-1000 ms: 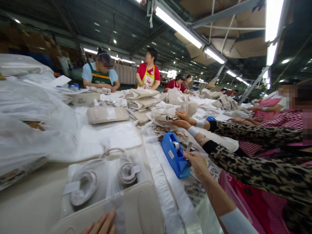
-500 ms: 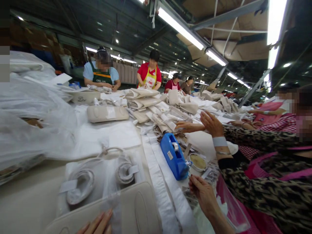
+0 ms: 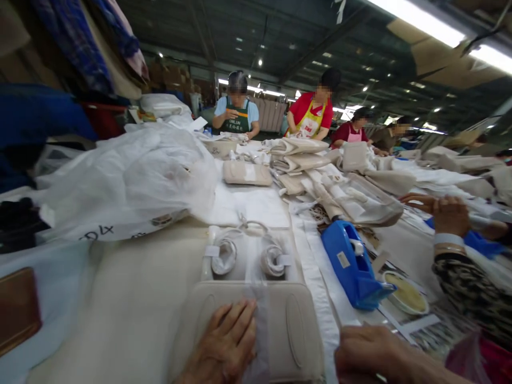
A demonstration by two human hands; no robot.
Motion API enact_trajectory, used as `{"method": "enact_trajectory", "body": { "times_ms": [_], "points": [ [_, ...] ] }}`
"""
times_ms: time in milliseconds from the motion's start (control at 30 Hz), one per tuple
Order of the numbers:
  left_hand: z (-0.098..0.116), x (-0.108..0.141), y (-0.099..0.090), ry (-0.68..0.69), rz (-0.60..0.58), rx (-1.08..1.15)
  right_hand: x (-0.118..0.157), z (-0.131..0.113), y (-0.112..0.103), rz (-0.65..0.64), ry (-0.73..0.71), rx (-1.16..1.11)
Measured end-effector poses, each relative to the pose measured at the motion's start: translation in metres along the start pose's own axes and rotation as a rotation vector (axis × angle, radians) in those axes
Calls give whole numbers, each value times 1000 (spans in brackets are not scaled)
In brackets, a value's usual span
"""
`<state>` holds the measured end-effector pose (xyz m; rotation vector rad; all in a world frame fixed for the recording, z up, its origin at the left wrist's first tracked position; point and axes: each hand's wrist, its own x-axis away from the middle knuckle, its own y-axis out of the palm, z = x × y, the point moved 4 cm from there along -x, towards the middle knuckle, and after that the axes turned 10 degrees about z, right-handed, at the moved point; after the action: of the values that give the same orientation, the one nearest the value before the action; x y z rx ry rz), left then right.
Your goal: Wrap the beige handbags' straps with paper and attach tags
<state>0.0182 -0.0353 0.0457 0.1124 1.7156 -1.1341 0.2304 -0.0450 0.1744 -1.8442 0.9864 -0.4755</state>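
Note:
A beige handbag [image 3: 286, 330] lies flat before me, a strip of translucent wrapping [image 3: 262, 320] running down its middle. My left hand [image 3: 226, 341] rests on the bag with its fingers stretched out beside that strip. Right of the bag, low in the view, my right hand [image 3: 366, 349] is closed with the fingers curled in; anything it holds is hidden. Just beyond the bag's top edge sit two wrapped, coiled handles [image 3: 224, 257] with white tags. A blue tape dispenser [image 3: 348, 266] stands past my right hand, next to a round dish [image 3: 406, 293] with yellowish contents.
A big translucent plastic bag [image 3: 132, 181] bulges at the left, with a brown flat object [image 3: 18, 309] nearer me. Folded beige bags [image 3: 300, 154] are piled ahead, and another wrapped bag [image 3: 248, 174] lies further off. A co-worker's hand [image 3: 452, 216] is at the right; several people work behind.
The view has swung left. My right hand has come away from the tape dispenser towards the handbag, its fingers now curled. My left hand still lies on the bag.

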Motion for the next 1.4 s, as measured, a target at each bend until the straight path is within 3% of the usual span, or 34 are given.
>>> {"method": "enact_trajectory", "body": {
  "times_ms": [100, 200, 333, 600, 867, 1033, 1167, 1400],
  "points": [
    [1, 0, -1, -8, -33, -4, -59, -26, 12, -247, -189, 57],
    [1, 1, 0, 27, 21, -15, -105, -13, 37, -314, -251, 304],
    [-1, 2, 2, 10, 35, -21, -137, 2, 54, -399, -283, 459],
    [-1, -1, 1, 5, 36, -19, -149, -8, 39, -415, -285, 422],
    [-1, 1, 1, 3, -15, -24, -151, -18, 35, -499, -342, 192],
    [-1, 1, 1, 1, 27, -19, -165, -7, 54, -475, -318, 494],
    [-1, -1, 0, -8, 33, -21, -172, -3, 69, -474, -360, 607],
    [-1, 1, 2, 4, 39, -13, -195, 10, 72, -436, -160, 631]
  ]
}}
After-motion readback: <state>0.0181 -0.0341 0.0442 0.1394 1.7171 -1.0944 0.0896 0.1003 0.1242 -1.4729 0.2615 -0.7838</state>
